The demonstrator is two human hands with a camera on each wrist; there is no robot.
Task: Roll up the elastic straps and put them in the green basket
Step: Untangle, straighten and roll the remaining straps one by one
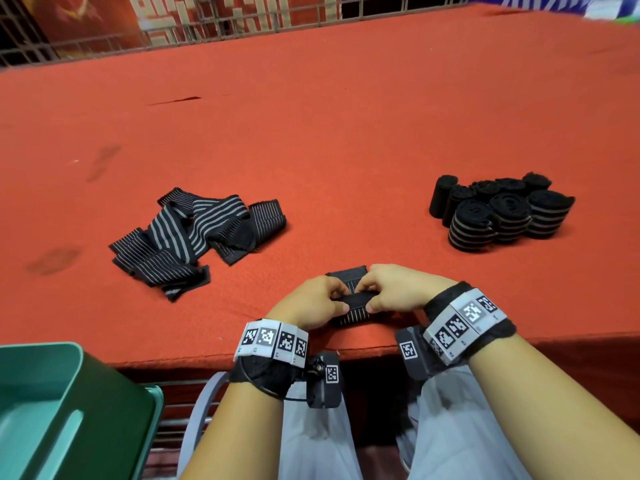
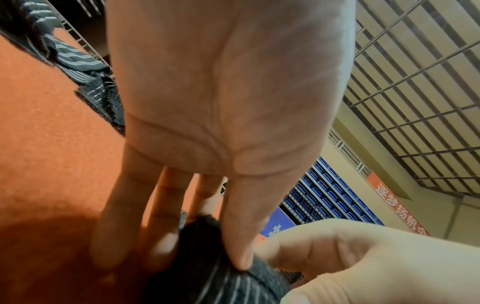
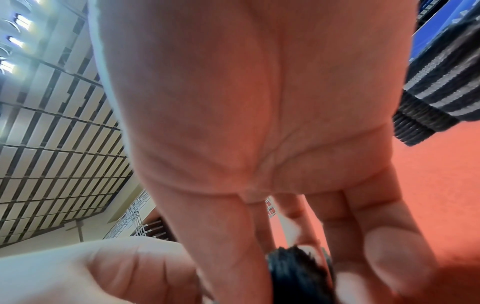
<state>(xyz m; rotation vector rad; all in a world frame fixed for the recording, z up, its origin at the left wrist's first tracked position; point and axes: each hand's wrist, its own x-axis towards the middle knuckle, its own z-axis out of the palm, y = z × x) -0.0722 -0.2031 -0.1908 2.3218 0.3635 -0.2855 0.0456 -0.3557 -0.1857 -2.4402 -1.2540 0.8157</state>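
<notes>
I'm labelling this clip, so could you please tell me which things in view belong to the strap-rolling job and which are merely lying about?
Belonging to the job:
- strap being rolled, held by left hand and right hand
- loose straps
- rolled straps
- green basket

Just there:
- red table cover
- metal railing
- red banner

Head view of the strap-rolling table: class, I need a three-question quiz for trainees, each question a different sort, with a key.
1. True or false: the green basket already holds rolled straps.
2. Which side of the red table holds the rolled straps? A. the person's right B. the person's left
3. Fill in: the left hand and right hand both grip one ____.

Key: 1 false, what shows of its inside is bare; 2 A, the unrolled pile lies left; 3 strap, partly rolled.
</notes>
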